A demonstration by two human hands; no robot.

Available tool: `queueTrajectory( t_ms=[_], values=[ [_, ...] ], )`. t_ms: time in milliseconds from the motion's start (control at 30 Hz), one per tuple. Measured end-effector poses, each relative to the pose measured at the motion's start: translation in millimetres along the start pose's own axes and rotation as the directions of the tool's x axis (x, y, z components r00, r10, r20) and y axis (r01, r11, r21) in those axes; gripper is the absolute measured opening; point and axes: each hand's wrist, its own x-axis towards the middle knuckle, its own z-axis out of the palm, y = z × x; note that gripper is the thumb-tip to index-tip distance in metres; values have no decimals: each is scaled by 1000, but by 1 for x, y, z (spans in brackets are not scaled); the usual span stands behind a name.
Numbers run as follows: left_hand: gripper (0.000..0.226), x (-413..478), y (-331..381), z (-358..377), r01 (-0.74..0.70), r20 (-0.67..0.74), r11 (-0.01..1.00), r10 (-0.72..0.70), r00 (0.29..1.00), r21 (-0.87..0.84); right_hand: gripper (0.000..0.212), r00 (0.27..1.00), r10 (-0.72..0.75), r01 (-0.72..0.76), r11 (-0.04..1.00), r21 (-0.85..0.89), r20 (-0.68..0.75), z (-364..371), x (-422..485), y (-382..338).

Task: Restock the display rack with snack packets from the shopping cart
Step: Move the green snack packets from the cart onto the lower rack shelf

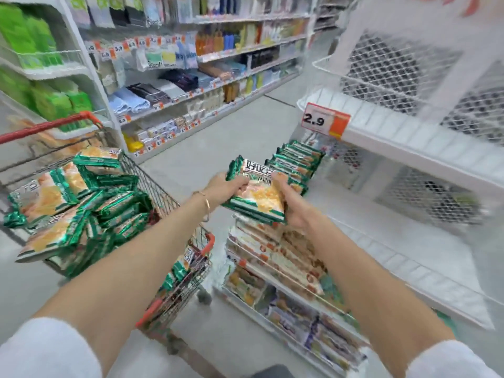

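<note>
Both hands hold a small stack of green-edged snack packets [255, 193] in mid air between cart and rack. My left hand [225, 186] grips its left edge, and my right hand [293, 203] grips its right side from below. A red-handled wire shopping cart [174, 203] at left is heaped with several more of the same packets [73, 203]. The white wire display rack [409, 148] stands at right. A row of matching packets [296, 162] stands on end on its shelf, just beyond my hands.
An orange price tag reading 2.9 [324, 121] hangs on the rack's upper shelf edge. Lower rack shelves [286, 271] hold other flat packets. Across the aisle a long shelf unit [191, 77] carries towels and bottles. Grey floor [218, 137] runs between.
</note>
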Motion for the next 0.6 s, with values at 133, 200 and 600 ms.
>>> queueTrajectory(
  t_ms=[133, 200, 600],
  values=[
    [10, 14, 35, 67, -119, 46, 989, 116, 992, 86, 33, 993, -64, 69, 996, 48, -96, -78, -28, -23],
    [46, 29, 49, 102, -171, 117, 982, 161, 980, 83, 40, 987, -79, 83, 996, 21, -142, -120, -34, -34],
    [79, 123, 44, 265, -23, 124, 965, -10, 992, 262, 108, 920, -249, 116, 911, -395, -302, -289, 49, 13]
  ],
)
